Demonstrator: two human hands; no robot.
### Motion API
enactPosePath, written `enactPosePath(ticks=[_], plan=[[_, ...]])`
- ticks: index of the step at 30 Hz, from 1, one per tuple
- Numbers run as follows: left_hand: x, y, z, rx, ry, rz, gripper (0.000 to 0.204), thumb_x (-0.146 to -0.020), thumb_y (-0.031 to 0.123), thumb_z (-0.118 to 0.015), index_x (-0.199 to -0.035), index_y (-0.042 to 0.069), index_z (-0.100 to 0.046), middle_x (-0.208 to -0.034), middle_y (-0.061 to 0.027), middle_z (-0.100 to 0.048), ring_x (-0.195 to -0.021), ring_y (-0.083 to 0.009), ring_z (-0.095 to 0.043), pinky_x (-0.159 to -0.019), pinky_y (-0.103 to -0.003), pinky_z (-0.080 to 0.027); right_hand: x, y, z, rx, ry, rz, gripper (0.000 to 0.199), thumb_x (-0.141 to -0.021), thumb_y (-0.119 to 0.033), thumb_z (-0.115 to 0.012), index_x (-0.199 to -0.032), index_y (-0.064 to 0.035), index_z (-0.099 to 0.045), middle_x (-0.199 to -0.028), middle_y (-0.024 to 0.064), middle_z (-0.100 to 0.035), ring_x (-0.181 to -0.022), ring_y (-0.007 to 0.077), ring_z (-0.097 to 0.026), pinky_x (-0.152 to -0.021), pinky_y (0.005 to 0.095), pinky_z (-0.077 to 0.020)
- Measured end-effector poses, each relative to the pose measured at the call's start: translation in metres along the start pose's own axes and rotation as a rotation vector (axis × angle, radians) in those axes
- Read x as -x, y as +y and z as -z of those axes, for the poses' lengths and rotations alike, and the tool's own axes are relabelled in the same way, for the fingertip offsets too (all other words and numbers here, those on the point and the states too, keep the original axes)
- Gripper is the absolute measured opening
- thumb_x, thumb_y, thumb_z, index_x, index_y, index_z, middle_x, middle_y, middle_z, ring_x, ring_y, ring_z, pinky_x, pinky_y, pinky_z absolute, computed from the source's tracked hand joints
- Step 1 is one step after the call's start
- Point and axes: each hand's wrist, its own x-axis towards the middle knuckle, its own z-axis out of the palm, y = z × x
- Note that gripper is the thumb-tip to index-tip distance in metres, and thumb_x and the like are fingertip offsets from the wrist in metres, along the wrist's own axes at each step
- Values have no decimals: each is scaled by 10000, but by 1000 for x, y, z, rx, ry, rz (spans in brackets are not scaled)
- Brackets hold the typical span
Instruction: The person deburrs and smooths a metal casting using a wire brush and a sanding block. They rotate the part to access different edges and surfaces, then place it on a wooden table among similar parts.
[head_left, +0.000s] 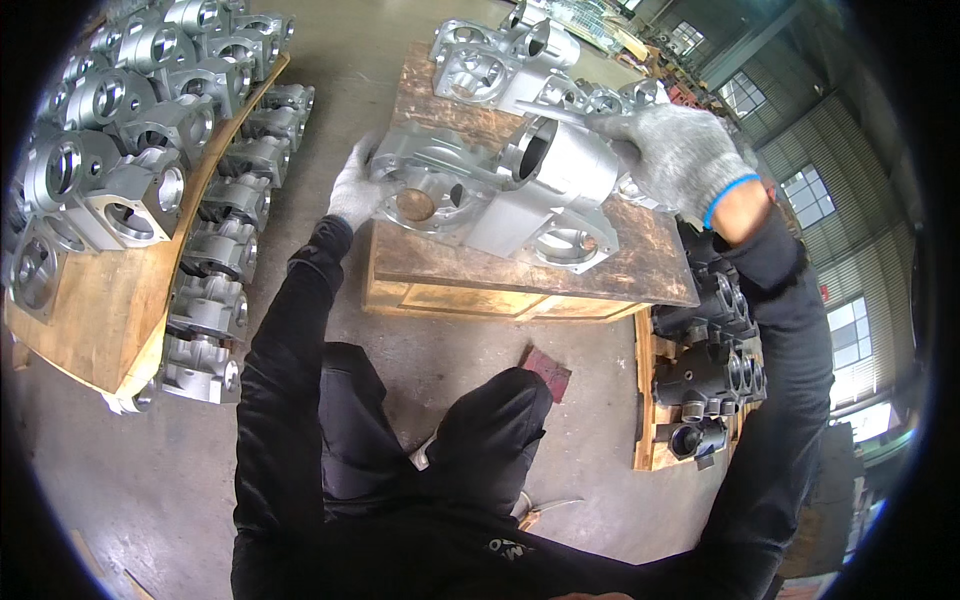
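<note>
A large silver metal casting (510, 215) with round openings and a short cylinder lies on the wooden workbench (650, 262). My left hand (352, 190), in a grey-white knit glove, is at the casting's left end and grips its edge; its fingertips are partly blurred. Above the cylinder at the right, my right hand (690, 150) wears a similar glove with a blue cuff. Its fingers are closed round a slim grey file-like tool (556, 112), which points left across the cylinder's top rim.
More silver castings (480, 75) stand on the bench's far part. To the left, a wooden board (112, 310) carries stacked castings, with others below it. Black castings (705, 375) sit on a pallet (645, 440) at right. A dark red piece (547, 373) lies on the floor.
</note>
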Motion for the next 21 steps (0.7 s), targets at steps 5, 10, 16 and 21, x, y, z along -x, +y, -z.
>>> enactPosePath(ticks=[5, 10, 16, 21], plan=[[-7, 14, -11, 74, 24, 103, 897, -817, -123, -639, -1629, 177, -406, -1258, -143, -711, -1102, -199, -669, -991, -296, -515, -1, -2, 5, -28, 20, 138, 352, -1046, -263, -557, -1372, -261, -689, -925, 141, -756, -800, 317, -735, -729, 467, -573], [44, 20, -25, 13, 171, 186, 877, -808, -131, -549, -1618, 180, -425, -1279, -160, -710, -1111, -237, -678, -997, -310, -509, 25, 8, 20, -220, -88, 73, 277, -1017, -219, -562, -1180, -153, -776, -905, 126, -766, -847, 319, -752, -782, 475, -605], [98, 49, -41, -32, 273, 0, 924, -761, -167, -545, -1625, 126, -394, -1395, -222, -648, -1290, -323, -638, -1048, -338, -492, 44, 6, 23, -316, -189, 49, 345, -1018, -171, -565, -1321, -187, -728, -873, 175, -732, -734, 341, -721, -713, 469, -574], [130, 78, -56, -171, 356, -53, 927, -765, -163, -553, -1631, 118, -375, -1392, -227, -641, -1288, -328, -634, -1048, -354, -501, 61, 2, 17, -262, -190, 99, 366, -987, -164, -604, -1333, -192, -722, -801, 141, -726, -724, 337, -721, -684, 481, -573]])
